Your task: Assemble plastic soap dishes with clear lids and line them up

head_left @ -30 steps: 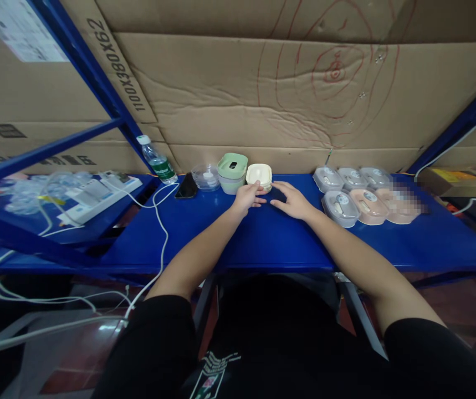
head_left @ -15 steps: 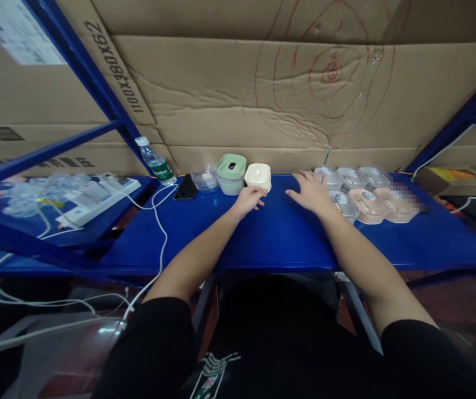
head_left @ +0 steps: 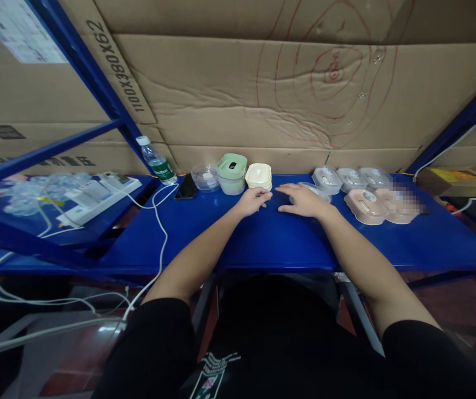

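My left hand [head_left: 254, 201] rests on the blue table just in front of a small stack of cream square lids [head_left: 258, 174]. Its fingers are curled together, and whatever may be in them is hidden. With fingers stretched out and thumb apart, my right hand [head_left: 302, 200] lies open to the right of it. A clear-lidded container [head_left: 320, 193] sits against the back of this hand, partly covered by it. Left of the cream lids stand a stacked green-lidded container [head_left: 231, 176] and a clear round tub [head_left: 205, 178] with white pieces inside.
At the right are several grey clear-lidded containers [head_left: 351, 180] and pink ones [head_left: 366, 207]. A water bottle [head_left: 158, 165], a phone [head_left: 185, 187] and a white cable [head_left: 163, 233] lie leftward. A cardboard wall [head_left: 221, 94] closes off the back of the blue table [head_left: 279, 249].
My right hand has moved left, and the grey front-row container has shifted left with it, out of its row. My left hand has moved slightly right, its fingers still curled.
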The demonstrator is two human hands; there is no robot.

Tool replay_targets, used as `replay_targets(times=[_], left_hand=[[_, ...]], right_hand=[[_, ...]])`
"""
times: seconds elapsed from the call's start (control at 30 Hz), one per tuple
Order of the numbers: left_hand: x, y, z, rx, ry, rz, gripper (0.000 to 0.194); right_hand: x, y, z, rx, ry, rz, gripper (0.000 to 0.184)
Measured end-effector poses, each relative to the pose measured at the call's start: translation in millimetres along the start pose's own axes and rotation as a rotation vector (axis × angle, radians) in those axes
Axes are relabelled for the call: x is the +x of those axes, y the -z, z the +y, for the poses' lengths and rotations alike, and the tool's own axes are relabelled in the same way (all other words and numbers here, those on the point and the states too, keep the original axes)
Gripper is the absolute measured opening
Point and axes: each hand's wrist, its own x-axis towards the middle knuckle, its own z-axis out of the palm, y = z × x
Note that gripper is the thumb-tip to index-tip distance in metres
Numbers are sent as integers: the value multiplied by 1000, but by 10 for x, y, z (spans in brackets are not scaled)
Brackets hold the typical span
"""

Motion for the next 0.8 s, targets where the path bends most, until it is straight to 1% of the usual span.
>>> replay_targets(times=[0.03,0.07,0.1,0.17,0.23,0.3,0.33,0.43,0.47,0.5,0.57,0.67,0.73,0.8], left_hand=[[2,2,-6,2,-14,5,22],[6,3,-12,7,-22,13,23],[12,3,-20,15,-25,21,25],[26,1,-43,35,-26,43,31],[37,0,-76,62,-41,64,42],[37,5,-115,115,-89,55,61],[32,10,-134,155,-127,35,74],[5,47,-170,311,-283,-53,113],[-5,67,-171,364,-333,-79,122],[-14,90,-167,413,-372,-95,126],[-28,143,-144,490,-406,-117,124],[-50,218,-90,538,-388,-125,111],[-67,252,-57,555,-377,-128,111],[-84,269,-35,582,-387,-140,115]], right_hand=[[10,-1,-37,16,57,13,75],[16,-1,-59,17,80,35,76],[16,-1,-68,1,68,58,77],[3,-3,-51,-54,-20,76,83],[-17,-3,-7,-95,-120,34,91],[-30,0,42,-116,-172,-16,98],[-31,2,63,-114,-171,-28,102],[-16,-2,104,-43,-77,-40,107],[-8,-9,112,-7,-35,-50,109],[0,-17,119,26,3,-62,109],[14,-32,131,80,54,-70,108],[25,-26,144,155,79,-31,101],[26,-3,143,220,75,7,93],[26,22,135,302,55,59,84]])
